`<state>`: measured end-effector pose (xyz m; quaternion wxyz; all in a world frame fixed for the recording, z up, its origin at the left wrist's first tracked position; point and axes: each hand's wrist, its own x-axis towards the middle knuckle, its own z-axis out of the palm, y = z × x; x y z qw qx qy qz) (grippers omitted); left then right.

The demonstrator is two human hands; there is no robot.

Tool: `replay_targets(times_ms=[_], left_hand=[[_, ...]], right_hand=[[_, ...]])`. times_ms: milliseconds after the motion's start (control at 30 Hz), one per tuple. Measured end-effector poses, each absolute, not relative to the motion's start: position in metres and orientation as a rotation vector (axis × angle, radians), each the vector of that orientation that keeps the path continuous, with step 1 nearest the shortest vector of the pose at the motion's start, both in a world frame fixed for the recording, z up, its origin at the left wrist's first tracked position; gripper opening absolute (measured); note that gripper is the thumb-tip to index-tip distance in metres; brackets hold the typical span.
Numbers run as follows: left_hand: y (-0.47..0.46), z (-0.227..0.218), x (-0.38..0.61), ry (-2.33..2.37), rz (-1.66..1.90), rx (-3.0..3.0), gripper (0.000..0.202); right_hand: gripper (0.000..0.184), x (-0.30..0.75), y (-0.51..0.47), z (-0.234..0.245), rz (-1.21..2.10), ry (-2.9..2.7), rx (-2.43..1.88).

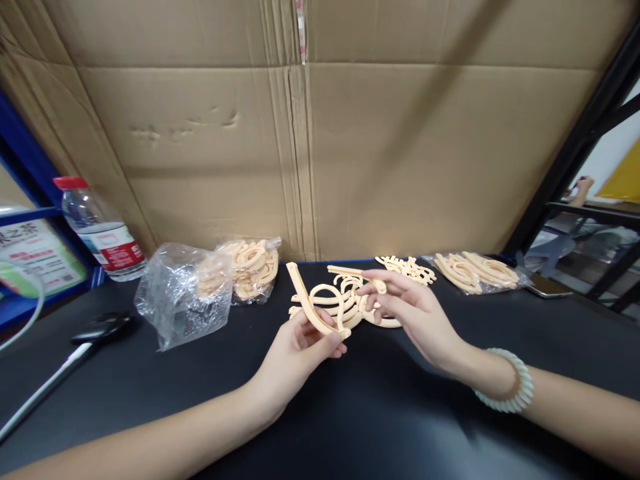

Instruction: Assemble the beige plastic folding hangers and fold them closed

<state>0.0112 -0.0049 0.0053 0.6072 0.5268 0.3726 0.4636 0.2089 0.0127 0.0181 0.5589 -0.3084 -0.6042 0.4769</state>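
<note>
My left hand (305,343) is closed on a curved beige strip (311,308), grooved along its length and hooked at its lower end. The strip stands tilted up and to the left. My right hand (407,310) pinches a second, slimmer beige strip (345,271) between thumb and fingers, its rounded end near the fingertips. Behind and between both hands lies a loose pile of curved beige pieces (327,291), partly hidden by the fingers. The two held strips are apart from each other.
Small branching beige pieces (407,269) lie at the back. Clear bags of beige parts stand left (253,267) and right (475,272), beside a crumpled plastic bag (187,293). A water bottle (107,233), a black device with a white cable (103,328) and a phone (549,286) are farther out. Cardboard (210,147) walls the back.
</note>
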Motion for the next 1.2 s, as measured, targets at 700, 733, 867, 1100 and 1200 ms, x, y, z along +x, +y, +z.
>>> replay_targets(times_ms=[700, 733, 867, 1100, 1200], left_hand=[[-0.003, 0.003, 0.010, 0.846, 1.006, 1.401, 0.020], [-0.003, 0.003, 0.010, 0.848, 1.004, 1.406, 0.020], [-0.003, 0.000, 0.011, 0.841, 0.967, 1.423, 0.021], [-0.002, 0.000, 0.011, 0.910, 0.906, 1.527, 0.019], [-0.002, 0.004, 0.011, 0.940, 0.908, 1.494, 0.018]], right_hand=[[0.013, 0.189, -0.005, -0.003, 1.473, -1.357, -0.750], [0.013, 0.189, -0.004, -0.004, 1.456, -1.356, -0.761], [0.015, 0.189, -0.002, -0.006, 1.429, -1.346, -0.806], [0.021, 0.190, 0.000, -0.004, 1.367, -1.356, -0.814], [0.028, 0.191, 0.000, -0.005, 1.325, -1.342, -0.817]])
